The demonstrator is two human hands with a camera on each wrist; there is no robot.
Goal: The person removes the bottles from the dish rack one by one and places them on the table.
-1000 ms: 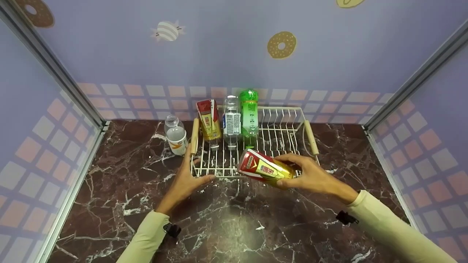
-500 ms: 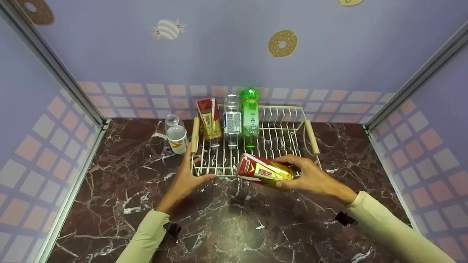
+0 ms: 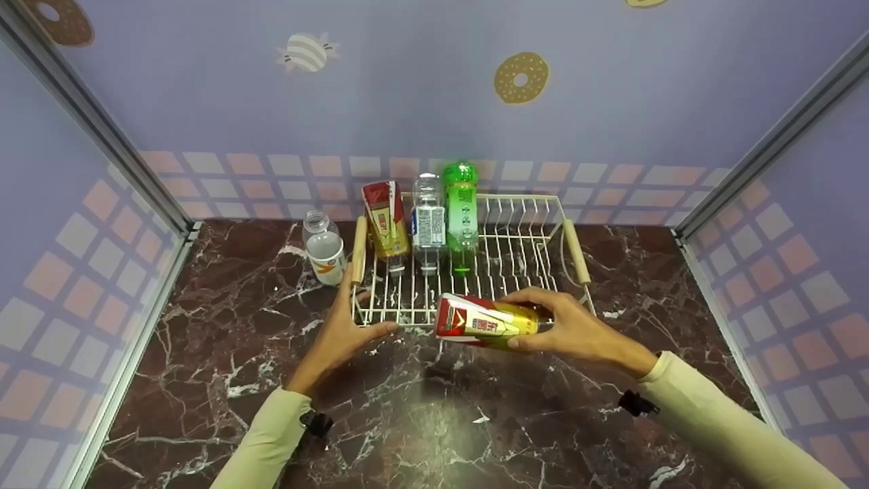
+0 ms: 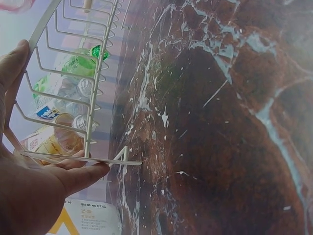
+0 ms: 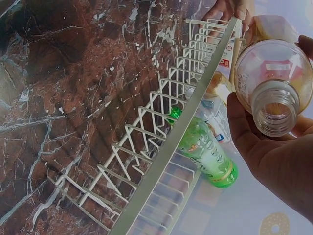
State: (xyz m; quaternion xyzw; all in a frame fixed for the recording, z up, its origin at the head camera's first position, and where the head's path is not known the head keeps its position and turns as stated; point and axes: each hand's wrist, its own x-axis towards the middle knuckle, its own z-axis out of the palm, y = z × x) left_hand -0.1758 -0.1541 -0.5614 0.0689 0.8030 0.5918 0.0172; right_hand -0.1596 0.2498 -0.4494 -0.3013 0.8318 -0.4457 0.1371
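My right hand (image 3: pixel 570 333) grips a red-and-yellow drink bottle (image 3: pixel 482 322) over the rack's front edge. The bottle lies nearly level, base to the left; its uncapped neck (image 5: pixel 276 107) faces the camera in the right wrist view. My left hand (image 3: pixel 343 326) holds the front left corner of a cream wire rack (image 5: pixel 167 147), thumb along the front rim and fingers at the side. Inside the rack, side by side and neck down, lean another red-and-yellow bottle (image 3: pixel 385 221), a clear bottle (image 3: pixel 429 227) and a green bottle (image 3: pixel 461 210).
A clear bottle with a white label (image 3: pixel 324 251) stands uncapped on the dark marbled tabletop (image 3: pixel 407 421), just left of the rack. Wooden handles (image 3: pixel 576 251) form the rack's two ends. A purple patterned wall (image 3: pixel 421 102) rises close behind, with side walls left and right.
The bottle in my right hand has turned closer to level and its base end has dropped slightly. My left hand stays at the rack's corner, and the bottles in the rack have not moved.
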